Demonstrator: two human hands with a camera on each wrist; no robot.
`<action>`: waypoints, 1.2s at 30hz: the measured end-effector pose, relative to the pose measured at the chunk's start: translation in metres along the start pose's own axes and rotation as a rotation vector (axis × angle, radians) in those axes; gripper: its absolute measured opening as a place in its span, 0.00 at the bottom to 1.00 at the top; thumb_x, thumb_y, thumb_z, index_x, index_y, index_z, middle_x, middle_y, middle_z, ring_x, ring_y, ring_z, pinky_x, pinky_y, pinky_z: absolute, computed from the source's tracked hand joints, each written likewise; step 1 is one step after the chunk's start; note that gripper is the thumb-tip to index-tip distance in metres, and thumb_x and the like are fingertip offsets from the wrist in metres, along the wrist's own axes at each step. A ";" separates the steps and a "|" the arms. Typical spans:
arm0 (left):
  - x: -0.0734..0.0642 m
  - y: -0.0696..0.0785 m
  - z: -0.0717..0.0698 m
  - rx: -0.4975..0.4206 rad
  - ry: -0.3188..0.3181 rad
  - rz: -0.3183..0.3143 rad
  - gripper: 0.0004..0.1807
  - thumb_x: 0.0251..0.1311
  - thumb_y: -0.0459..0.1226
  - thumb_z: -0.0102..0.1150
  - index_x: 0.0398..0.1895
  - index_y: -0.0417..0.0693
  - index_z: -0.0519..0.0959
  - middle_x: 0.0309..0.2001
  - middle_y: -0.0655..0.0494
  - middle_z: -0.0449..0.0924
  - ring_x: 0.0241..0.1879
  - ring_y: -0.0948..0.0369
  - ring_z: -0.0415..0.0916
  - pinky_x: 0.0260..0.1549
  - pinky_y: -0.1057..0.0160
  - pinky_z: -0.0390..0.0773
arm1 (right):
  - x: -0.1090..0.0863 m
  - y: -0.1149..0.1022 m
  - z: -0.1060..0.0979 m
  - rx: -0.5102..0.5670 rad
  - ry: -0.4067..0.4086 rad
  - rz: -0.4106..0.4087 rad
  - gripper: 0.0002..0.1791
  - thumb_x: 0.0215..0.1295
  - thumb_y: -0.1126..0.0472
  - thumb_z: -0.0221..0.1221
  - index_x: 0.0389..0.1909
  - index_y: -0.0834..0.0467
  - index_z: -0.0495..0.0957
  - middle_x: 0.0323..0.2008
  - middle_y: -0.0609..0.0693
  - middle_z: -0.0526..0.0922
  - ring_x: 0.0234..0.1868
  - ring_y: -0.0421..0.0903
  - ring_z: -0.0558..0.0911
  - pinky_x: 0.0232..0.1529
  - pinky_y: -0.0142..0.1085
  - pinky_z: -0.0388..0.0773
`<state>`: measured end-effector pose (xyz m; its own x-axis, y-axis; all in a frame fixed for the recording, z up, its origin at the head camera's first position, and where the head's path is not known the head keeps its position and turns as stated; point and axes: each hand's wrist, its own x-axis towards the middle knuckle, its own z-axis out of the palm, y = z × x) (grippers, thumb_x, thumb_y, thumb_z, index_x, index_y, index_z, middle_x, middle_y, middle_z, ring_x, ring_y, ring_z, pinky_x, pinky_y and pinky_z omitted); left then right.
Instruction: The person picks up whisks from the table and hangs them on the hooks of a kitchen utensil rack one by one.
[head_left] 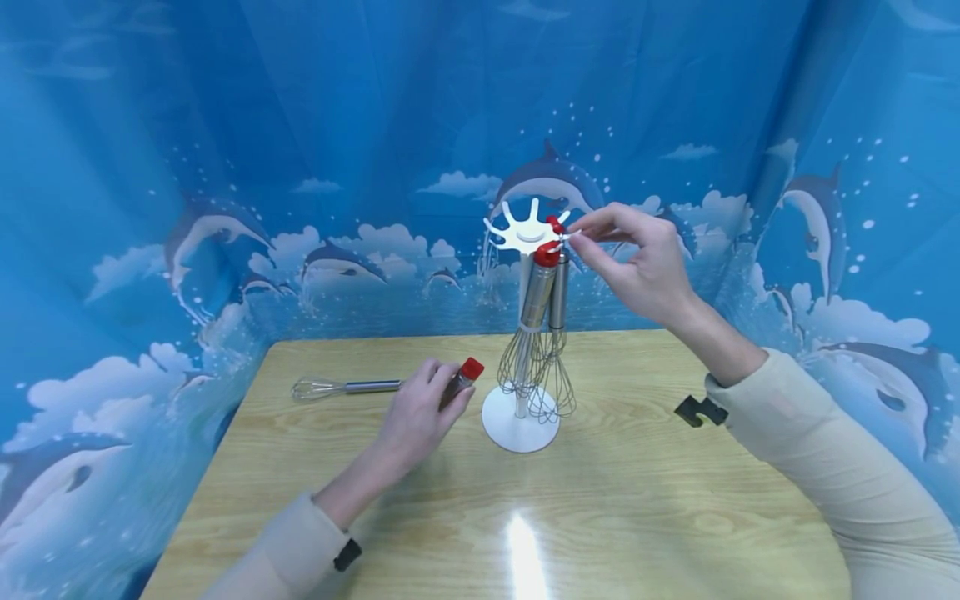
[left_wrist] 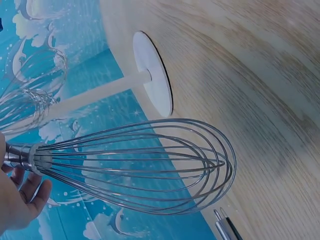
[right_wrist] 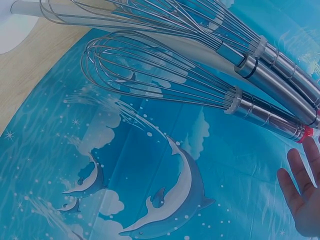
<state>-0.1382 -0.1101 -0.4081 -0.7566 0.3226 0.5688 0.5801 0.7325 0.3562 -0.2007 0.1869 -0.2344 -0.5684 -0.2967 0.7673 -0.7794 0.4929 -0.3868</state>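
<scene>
My left hand (head_left: 423,408) grips a whisk by its metal handle, whose red end (head_left: 471,368) pokes out past the thumb. In the left wrist view, that whisk's large wire balloon (left_wrist: 145,165) stretches out in front of the stand's post. My right hand (head_left: 637,258) is at the top of a white stand (head_left: 520,235), thumb and index finger pinching the tip of one of its prongs. Whisks with steel handles (head_left: 538,296) and red ends hang there, wires downward. In the right wrist view, other fingers (right_wrist: 298,185) extend below the red handle end.
A small whisk (head_left: 318,389) lies on the wooden table (head_left: 645,500) at the left, its handle passing behind my left hand. The stand's round white base (head_left: 517,437) rests on the table. A blue dolphin-print curtain (head_left: 375,125) surrounds the table's back and sides.
</scene>
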 end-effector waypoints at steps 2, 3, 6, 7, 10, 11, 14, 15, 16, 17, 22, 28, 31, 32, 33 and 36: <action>0.000 0.003 -0.001 -0.007 0.007 -0.008 0.15 0.69 0.42 0.68 0.53 0.45 0.81 0.37 0.54 0.76 0.28 0.66 0.69 0.26 0.72 0.72 | 0.000 0.000 0.000 0.001 0.001 0.000 0.07 0.68 0.68 0.66 0.44 0.68 0.85 0.38 0.62 0.90 0.42 0.20 0.79 0.49 0.20 0.79; 0.000 0.005 -0.001 -0.010 0.010 -0.012 0.15 0.69 0.42 0.68 0.52 0.45 0.81 0.37 0.54 0.76 0.28 0.66 0.68 0.26 0.72 0.71 | 0.000 0.000 0.000 0.000 0.001 0.000 0.07 0.68 0.68 0.66 0.44 0.68 0.85 0.38 0.62 0.90 0.42 0.20 0.79 0.49 0.20 0.79; 0.001 0.008 -0.002 -0.034 0.018 -0.027 0.15 0.70 0.42 0.67 0.52 0.43 0.80 0.36 0.54 0.76 0.28 0.66 0.67 0.25 0.73 0.71 | 0.000 0.000 0.000 -0.002 0.002 -0.002 0.07 0.68 0.68 0.66 0.44 0.68 0.85 0.38 0.62 0.90 0.42 0.20 0.79 0.49 0.20 0.80; 0.002 0.010 -0.002 -0.045 0.020 -0.035 0.15 0.70 0.42 0.67 0.52 0.43 0.80 0.36 0.54 0.76 0.28 0.67 0.67 0.25 0.73 0.71 | 0.000 0.000 0.000 -0.003 0.002 -0.002 0.07 0.68 0.68 0.66 0.44 0.68 0.85 0.38 0.62 0.90 0.42 0.20 0.79 0.49 0.20 0.80; 0.005 0.013 -0.004 -0.083 0.033 -0.049 0.15 0.70 0.41 0.67 0.52 0.42 0.80 0.37 0.53 0.76 0.28 0.67 0.68 0.25 0.73 0.72 | 0.000 0.000 0.000 -0.004 0.001 -0.002 0.07 0.69 0.68 0.66 0.44 0.68 0.85 0.38 0.62 0.90 0.42 0.20 0.79 0.49 0.20 0.80; 0.007 0.014 -0.005 -0.097 0.035 -0.052 0.14 0.71 0.41 0.66 0.52 0.42 0.80 0.37 0.53 0.76 0.28 0.67 0.69 0.24 0.73 0.72 | 0.000 0.000 0.000 -0.003 0.002 -0.001 0.07 0.68 0.68 0.66 0.44 0.68 0.86 0.38 0.62 0.90 0.42 0.20 0.79 0.49 0.20 0.80; 0.010 0.017 -0.009 -0.136 0.041 -0.066 0.14 0.72 0.41 0.65 0.52 0.42 0.80 0.38 0.52 0.76 0.28 0.67 0.70 0.24 0.73 0.74 | 0.000 0.000 0.000 -0.002 0.000 0.000 0.07 0.69 0.68 0.66 0.44 0.68 0.86 0.38 0.62 0.90 0.42 0.20 0.79 0.49 0.20 0.79; 0.011 0.019 -0.009 -0.139 0.040 -0.073 0.14 0.72 0.42 0.65 0.52 0.42 0.80 0.38 0.52 0.77 0.28 0.66 0.70 0.24 0.73 0.74 | 0.000 0.000 0.000 -0.002 0.000 0.001 0.07 0.69 0.68 0.66 0.44 0.68 0.86 0.38 0.62 0.90 0.42 0.20 0.79 0.49 0.21 0.80; 0.012 0.020 -0.010 -0.150 0.035 -0.082 0.15 0.73 0.42 0.64 0.53 0.42 0.79 0.39 0.52 0.77 0.28 0.66 0.70 0.24 0.73 0.74 | 0.000 0.001 0.000 -0.004 0.001 0.001 0.07 0.69 0.68 0.66 0.44 0.68 0.86 0.38 0.62 0.90 0.42 0.20 0.79 0.49 0.21 0.80; 0.013 0.021 -0.011 -0.158 0.031 -0.093 0.15 0.73 0.43 0.64 0.53 0.42 0.79 0.39 0.52 0.77 0.28 0.66 0.70 0.24 0.73 0.74 | 0.000 0.001 0.000 -0.006 0.001 0.000 0.07 0.69 0.68 0.66 0.44 0.68 0.86 0.38 0.62 0.90 0.42 0.20 0.79 0.49 0.22 0.80; 0.017 0.027 -0.013 -0.193 0.033 -0.138 0.14 0.74 0.44 0.62 0.52 0.43 0.79 0.39 0.52 0.77 0.29 0.66 0.70 0.24 0.72 0.74 | 0.000 0.000 0.000 -0.009 0.003 -0.003 0.07 0.69 0.68 0.66 0.44 0.68 0.86 0.38 0.62 0.90 0.41 0.20 0.79 0.48 0.22 0.80; 0.026 0.037 -0.014 -0.206 0.094 -0.135 0.15 0.75 0.44 0.61 0.54 0.44 0.80 0.39 0.52 0.78 0.31 0.64 0.73 0.25 0.71 0.73 | 0.000 0.000 0.001 -0.001 0.004 -0.003 0.07 0.68 0.68 0.66 0.44 0.68 0.86 0.39 0.63 0.90 0.41 0.22 0.79 0.48 0.20 0.79; 0.031 0.042 -0.015 -0.226 0.114 -0.128 0.15 0.75 0.44 0.60 0.54 0.44 0.80 0.39 0.52 0.78 0.32 0.63 0.74 0.25 0.70 0.74 | 0.000 0.000 0.001 -0.001 0.007 0.000 0.07 0.69 0.68 0.66 0.44 0.67 0.86 0.39 0.63 0.90 0.41 0.22 0.79 0.48 0.22 0.80; 0.033 0.044 -0.016 -0.233 0.118 -0.127 0.15 0.75 0.44 0.60 0.55 0.44 0.80 0.40 0.52 0.78 0.32 0.63 0.74 0.25 0.70 0.74 | 0.000 0.000 0.001 -0.002 0.007 0.000 0.07 0.69 0.68 0.66 0.44 0.67 0.86 0.39 0.63 0.90 0.41 0.22 0.79 0.48 0.23 0.80; 0.034 0.045 -0.017 -0.239 0.123 -0.127 0.15 0.75 0.44 0.60 0.55 0.44 0.79 0.40 0.51 0.78 0.32 0.62 0.74 0.25 0.70 0.74 | 0.000 0.000 0.001 -0.002 0.007 0.000 0.07 0.69 0.68 0.66 0.44 0.67 0.86 0.39 0.63 0.90 0.41 0.22 0.79 0.48 0.23 0.80; 0.039 0.050 -0.019 -0.254 0.132 -0.128 0.15 0.75 0.44 0.60 0.55 0.44 0.79 0.40 0.51 0.77 0.33 0.62 0.74 0.26 0.70 0.74 | 0.000 -0.001 0.001 -0.004 0.005 0.002 0.07 0.69 0.68 0.66 0.44 0.67 0.86 0.39 0.62 0.90 0.41 0.22 0.79 0.48 0.23 0.80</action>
<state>-0.1328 -0.0727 -0.3539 -0.7923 0.1442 0.5928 0.5519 0.5834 0.5958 -0.2004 0.1857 -0.2348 -0.5690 -0.2911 0.7691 -0.7770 0.4966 -0.3868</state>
